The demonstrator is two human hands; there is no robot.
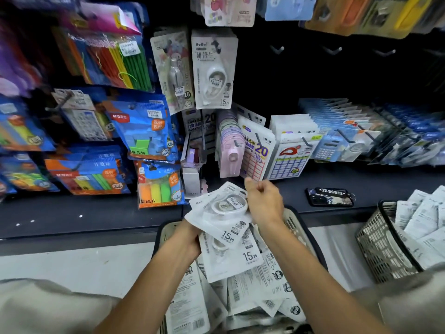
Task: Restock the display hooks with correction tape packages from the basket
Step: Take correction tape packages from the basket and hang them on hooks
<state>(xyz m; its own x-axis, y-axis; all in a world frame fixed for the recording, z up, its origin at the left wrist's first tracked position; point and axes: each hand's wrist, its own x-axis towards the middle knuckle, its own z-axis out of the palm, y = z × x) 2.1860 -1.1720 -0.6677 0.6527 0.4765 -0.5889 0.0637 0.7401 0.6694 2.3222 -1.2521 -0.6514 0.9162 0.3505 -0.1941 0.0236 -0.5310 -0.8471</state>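
Note:
My left hand (190, 239) grips a stack of white correction tape packages (224, 235) from below, over the basket (292, 219). My right hand (263, 201) closes on the top package (225, 204) of that stack at its upper right edge. The basket below holds several more white packages (243, 295), lying loose. On the dark display wall, a matching white correction tape package (213, 68) hangs on a hook. To its right, three bare hooks (333, 50) stick out of the dark panel.
A second mesh basket (380, 242) full of white packages stands at the right. A phone (330, 196) lies on the dark shelf ledge (96, 213). Sticker and calculator packs (289, 153) hang just above my hands. Blue school-supply packs (142, 131) fill the left side.

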